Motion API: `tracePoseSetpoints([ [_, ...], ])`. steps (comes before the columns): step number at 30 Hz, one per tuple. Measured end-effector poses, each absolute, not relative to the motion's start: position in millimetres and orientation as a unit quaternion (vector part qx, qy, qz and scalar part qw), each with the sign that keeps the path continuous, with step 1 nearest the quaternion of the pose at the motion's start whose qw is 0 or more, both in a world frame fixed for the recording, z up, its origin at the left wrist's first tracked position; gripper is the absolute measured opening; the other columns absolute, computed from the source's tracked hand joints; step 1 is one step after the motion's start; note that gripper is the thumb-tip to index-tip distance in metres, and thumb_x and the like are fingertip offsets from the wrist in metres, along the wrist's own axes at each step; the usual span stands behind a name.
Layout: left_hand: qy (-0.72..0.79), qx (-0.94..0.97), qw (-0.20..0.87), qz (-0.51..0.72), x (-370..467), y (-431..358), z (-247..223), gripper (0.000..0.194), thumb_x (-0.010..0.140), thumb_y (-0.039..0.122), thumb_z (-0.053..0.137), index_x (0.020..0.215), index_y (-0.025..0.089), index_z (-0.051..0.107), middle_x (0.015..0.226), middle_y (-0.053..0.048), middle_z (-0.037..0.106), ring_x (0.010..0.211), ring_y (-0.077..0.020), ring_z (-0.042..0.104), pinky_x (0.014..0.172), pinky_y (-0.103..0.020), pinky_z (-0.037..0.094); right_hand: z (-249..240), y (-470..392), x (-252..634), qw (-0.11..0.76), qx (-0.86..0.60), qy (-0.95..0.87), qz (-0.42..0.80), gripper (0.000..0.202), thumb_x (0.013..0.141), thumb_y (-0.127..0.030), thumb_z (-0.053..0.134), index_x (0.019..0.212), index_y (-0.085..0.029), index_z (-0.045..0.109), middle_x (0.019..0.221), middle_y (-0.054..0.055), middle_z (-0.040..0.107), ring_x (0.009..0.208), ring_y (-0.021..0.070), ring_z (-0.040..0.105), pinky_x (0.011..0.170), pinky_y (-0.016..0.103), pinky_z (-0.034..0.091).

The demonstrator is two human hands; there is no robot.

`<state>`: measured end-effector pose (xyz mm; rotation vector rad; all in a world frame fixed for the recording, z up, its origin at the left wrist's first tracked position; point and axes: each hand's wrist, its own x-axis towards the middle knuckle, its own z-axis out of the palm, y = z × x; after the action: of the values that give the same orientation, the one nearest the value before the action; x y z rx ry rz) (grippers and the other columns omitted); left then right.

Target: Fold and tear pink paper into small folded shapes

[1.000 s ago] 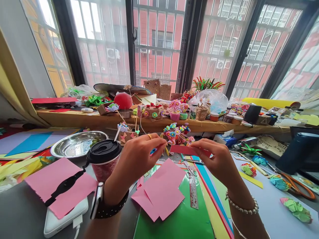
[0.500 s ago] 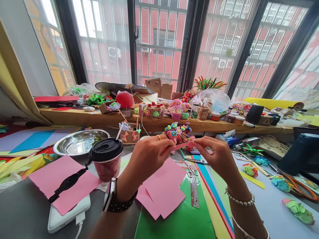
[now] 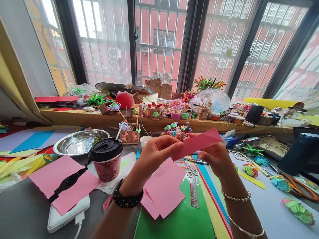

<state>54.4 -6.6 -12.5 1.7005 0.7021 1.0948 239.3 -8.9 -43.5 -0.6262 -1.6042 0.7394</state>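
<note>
A folded strip of pink paper point(image 3: 198, 144) is held up in the air between my hands, its broad face towards me. My left hand point(image 3: 161, 151) pinches the strip's left end between thumb and fingers. Behind the right end is my right hand point(image 3: 214, 154), its fingers partly hidden by the paper and its thumb below the lower edge. Under my hands, square pink sheets point(image 3: 163, 189) overlap on a green mat point(image 3: 174, 222). Scissors point(image 3: 191, 169) and a patterned ruler point(image 3: 194, 194) lie just right of the sheets.
A lidded paper cup point(image 3: 107, 166) stands left of my left forearm, before a metal dish point(image 3: 74, 142). Another pink sheet point(image 3: 72, 172) lies over a white power bank point(image 3: 69, 212). Crumpled paper pieces point(image 3: 299, 210) and orange-handled scissors point(image 3: 302, 187) lie right. Crafts crowd the sill point(image 3: 99, 118).
The pink strip has turned from nearly edge-on to showing its broad face, tilted up to the right. My right hand has shifted behind it, and my left wrist has rotated.
</note>
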Motion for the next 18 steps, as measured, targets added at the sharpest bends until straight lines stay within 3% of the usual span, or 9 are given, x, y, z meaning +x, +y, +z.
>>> tracePoseSetpoints([
  [2,0.281,0.698,0.506,0.421,57,-5,-14,0.02,0.074,0.033,0.058,0.069,0.015,0.063,0.063,0.002,0.054,0.056,-0.0072,0.047,0.05,-0.017,0.036,-43,-9,238,0.59,-0.24,-0.7,0.324,0.029,0.066,-0.035,0.068,0.095,-0.028,0.065,0.099,0.003,0.063,0.094,0.0189,0.056,0.083,0.032,0.045],
  [6,0.29,0.724,0.489,0.391,60,-2,-17,0.023,0.074,0.036,0.057,0.076,0.014,0.064,0.07,-0.001,0.061,0.063,-0.0107,0.054,0.056,-0.02,0.041,-40,-10,237,0.586,-0.242,-0.705,0.318,0.025,0.068,-0.03,0.067,0.093,-0.026,0.066,0.097,0.003,0.062,0.096,0.0192,0.054,0.083,0.032,0.045],
  [12,0.289,0.792,0.324,0.429,62,-4,-19,0.039,0.065,0.03,0.068,0.101,0.018,0.06,0.103,-0.005,0.063,0.091,-0.0183,0.057,0.082,-0.029,0.043,-36,-16,232,0.59,-0.306,-0.683,0.304,0.02,0.068,-0.025,0.067,0.088,-0.026,0.066,0.097,0.003,0.061,0.091,0.0195,0.057,0.079,0.034,0.048],
  [15,0.302,0.805,0.292,0.42,63,-6,-18,0.036,0.065,0.028,0.068,0.098,0.016,0.061,0.101,-0.006,0.064,0.09,-0.0186,0.058,0.082,-0.03,0.043,-34,-18,230,0.589,-0.319,-0.682,0.294,0.019,0.068,-0.028,0.066,0.087,-0.025,0.066,0.096,0.004,0.061,0.092,0.0205,0.057,0.077,0.034,0.049],
  [18,0.296,0.797,0.343,0.399,64,-6,-18,0.028,0.067,0.027,0.066,0.092,0.015,0.062,0.096,-0.006,0.065,0.084,-0.0175,0.059,0.077,-0.029,0.045,-33,-19,229,0.582,-0.328,-0.686,0.29,0.018,0.07,-0.031,0.065,0.085,-0.022,0.066,0.095,0.005,0.062,0.085,0.0199,0.059,0.072,0.033,0.05],
])
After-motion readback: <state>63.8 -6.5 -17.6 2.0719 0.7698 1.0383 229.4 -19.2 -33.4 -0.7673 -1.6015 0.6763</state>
